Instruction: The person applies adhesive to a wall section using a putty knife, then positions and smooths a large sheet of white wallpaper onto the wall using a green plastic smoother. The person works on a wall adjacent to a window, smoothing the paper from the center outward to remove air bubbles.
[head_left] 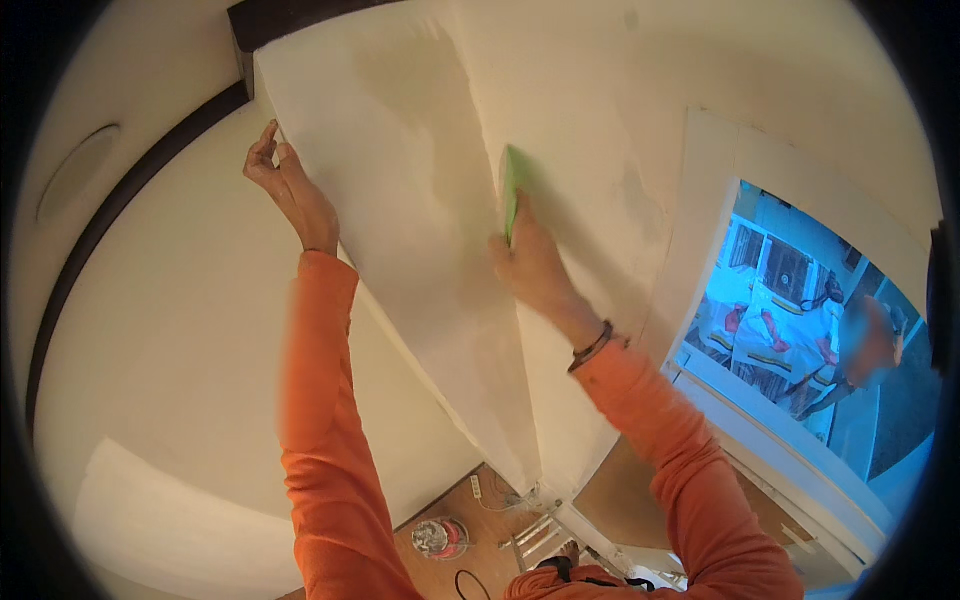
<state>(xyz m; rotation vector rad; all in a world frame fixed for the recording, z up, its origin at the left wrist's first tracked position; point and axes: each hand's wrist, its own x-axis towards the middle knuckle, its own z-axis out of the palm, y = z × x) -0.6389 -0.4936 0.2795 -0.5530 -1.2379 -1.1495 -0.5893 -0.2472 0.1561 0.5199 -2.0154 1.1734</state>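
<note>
My right hand (540,258) grips a thin, flat green piece (512,182) that comes to a point at the top. It is held against the wall at the inner corner; I cannot make out whether it is a scraper or a folded abrasive sheet. My left hand (293,197) is raised beside the outer edge of the pale wall section (390,190). Its fingers are bent but apart, and nothing shows in them. Darker, damp-looking patches (455,130) run along the inner corner between both hands.
To the right is a window (800,310) with a person outside. Dark trim (150,165) curves along the upper left. Below, a tub (440,538) of whitish material stands on the brown floor, near a power strip (476,487) and a white slatted rung piece (540,545).
</note>
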